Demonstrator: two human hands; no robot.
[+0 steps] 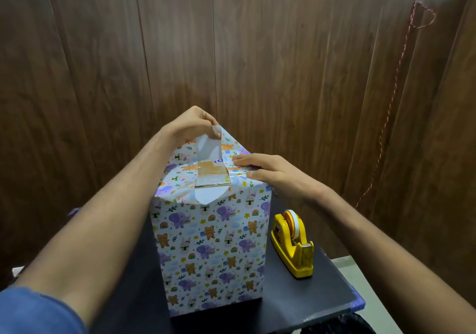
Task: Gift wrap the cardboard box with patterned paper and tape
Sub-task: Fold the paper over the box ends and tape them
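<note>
We see the cardboard box (210,251) standing upright on the dark table (296,305), its 4 sides already covered in patterned paper (226,233) printed with elephants, bears and rainbows. At the open top, a near flap (207,195) of the paper is folded over, showing its white underside as a point hanging just past the front edge. Between the flaps a patch of the box's brown top shows, with a glossy strip of clear tape (212,176) lying across it.

Our left hand (192,124) pinches the tip of the far flap (210,145) between thumb and fingers, lifting it upright so its white inner face turns toward us. Our right hand (260,170) rests on the right top edge of the box, fingers stretched mostly flat and pressing the side fold of paper down, fingertips touching the paper near the tape.

A yellow tape dispenser (292,244) sits on the table just right of the box, apart from it. Behind stands a brown wood-panelled wall (231,50), with a thin reddish wire (394,88) hanging at the right.
</note>
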